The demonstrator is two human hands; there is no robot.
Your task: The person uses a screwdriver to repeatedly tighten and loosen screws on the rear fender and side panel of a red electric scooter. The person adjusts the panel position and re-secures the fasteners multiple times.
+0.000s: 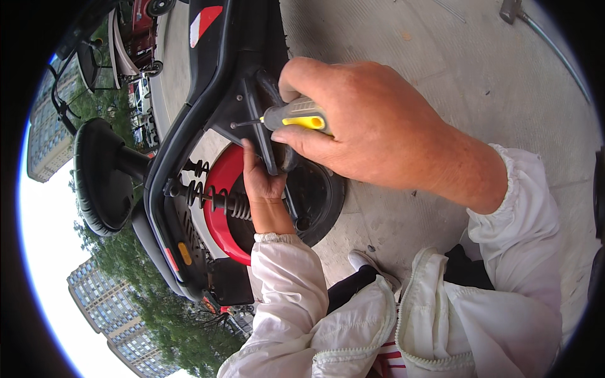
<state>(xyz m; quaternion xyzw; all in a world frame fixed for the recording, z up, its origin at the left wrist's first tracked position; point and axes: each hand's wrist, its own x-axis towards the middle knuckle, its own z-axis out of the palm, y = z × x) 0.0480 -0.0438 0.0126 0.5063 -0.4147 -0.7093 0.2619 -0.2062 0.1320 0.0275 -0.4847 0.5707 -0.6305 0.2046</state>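
My right hand (pixel 384 120) is closed around the grey-and-yellow handle of a screwdriver (pixel 309 120). The thin shaft points left, its tip at a small screw (pixel 233 125) on the black plastic side cover (pixel 236 107) of an electric scooter. Lower down, my left hand (pixel 261 183) grips the edge of that cover, one digit stretched up along it and the other fingers partly hidden behind a black bar. Beside the left wrist are the coil-spring shock absorber (pixel 211 196) and the red fender (pixel 220 220) over the rear wheel (pixel 331 195).
The black seat (pixel 101 176) sticks out on the left. A hammer (pixel 513 11) lies on the paved ground (pixel 409 246) at the upper right, near a long metal rod (pixel 558 53). My shoe (pixel 372 264) stands by the wheel. Parked vehicles, trees and tall buildings lie beyond the scooter.
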